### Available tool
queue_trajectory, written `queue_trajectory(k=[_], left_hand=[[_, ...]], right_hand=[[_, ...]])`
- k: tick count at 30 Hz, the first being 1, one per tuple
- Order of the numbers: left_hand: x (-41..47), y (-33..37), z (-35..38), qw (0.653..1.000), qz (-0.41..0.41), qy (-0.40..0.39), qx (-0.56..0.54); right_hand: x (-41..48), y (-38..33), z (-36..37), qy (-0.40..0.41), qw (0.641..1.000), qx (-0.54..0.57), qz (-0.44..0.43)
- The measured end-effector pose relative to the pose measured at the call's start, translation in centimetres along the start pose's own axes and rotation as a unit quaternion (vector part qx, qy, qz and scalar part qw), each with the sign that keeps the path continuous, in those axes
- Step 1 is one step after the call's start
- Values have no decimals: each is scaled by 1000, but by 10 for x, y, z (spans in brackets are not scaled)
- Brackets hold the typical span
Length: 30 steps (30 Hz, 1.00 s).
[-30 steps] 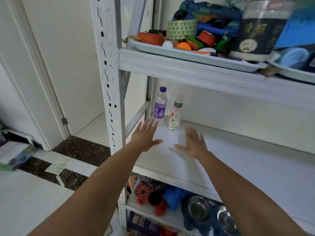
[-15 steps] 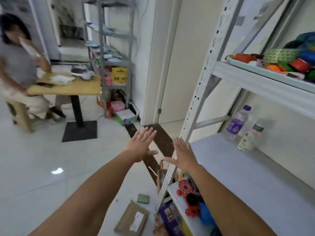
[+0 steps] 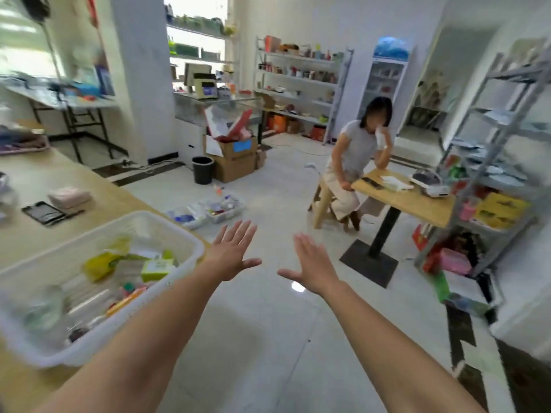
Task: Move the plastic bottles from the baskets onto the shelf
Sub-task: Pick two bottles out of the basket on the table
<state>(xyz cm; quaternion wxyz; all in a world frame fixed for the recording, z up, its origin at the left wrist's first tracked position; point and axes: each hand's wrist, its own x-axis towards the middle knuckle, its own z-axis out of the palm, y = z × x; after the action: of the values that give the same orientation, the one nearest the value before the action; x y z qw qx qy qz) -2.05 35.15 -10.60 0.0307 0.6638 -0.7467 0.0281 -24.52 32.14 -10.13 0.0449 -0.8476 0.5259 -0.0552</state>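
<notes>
A white plastic basket (image 3: 179,231) stands on a wooden table at the lower left. It holds packets, a green carton and blurred clear plastic bottles (image 3: 86,305). My left hand (image 3: 231,253) hovers open with spread fingers just right of the basket's rim, holding nothing. My right hand (image 3: 313,263) is open too, held out over the floor a little further right. Two small clear baskets (image 3: 208,211) with mixed items sit on the floor ahead. The shelf with the placed bottles is out of view.
The wooden table (image 3: 35,234) carries a phone and a pink pouch. A person (image 3: 354,162) sits at a small pedestal table (image 3: 402,201) ahead right. A metal rack (image 3: 492,186) lines the right side. Cardboard boxes (image 3: 235,162) and a black bin (image 3: 203,169) stand further back.
The view has swung left, away from the shelf and its two bottles, to the room and the basket on the table. Both hands stay open and empty, held out in front.
</notes>
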Motion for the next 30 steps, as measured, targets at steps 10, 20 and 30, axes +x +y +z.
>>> queue_trajectory(k=[10,20,30], left_hand=[[-129,-220,6,965,-262,-17,20],[-181,-279,25,930,-363,-52,18],[-163,-312,45,892,-447,-70,-9]], right_hand=[[121,-235,38,-14,964,15,-265],[172,-304,86,-82,936,-3,-341],[254,-327,113,-108,908,-42,-403]])
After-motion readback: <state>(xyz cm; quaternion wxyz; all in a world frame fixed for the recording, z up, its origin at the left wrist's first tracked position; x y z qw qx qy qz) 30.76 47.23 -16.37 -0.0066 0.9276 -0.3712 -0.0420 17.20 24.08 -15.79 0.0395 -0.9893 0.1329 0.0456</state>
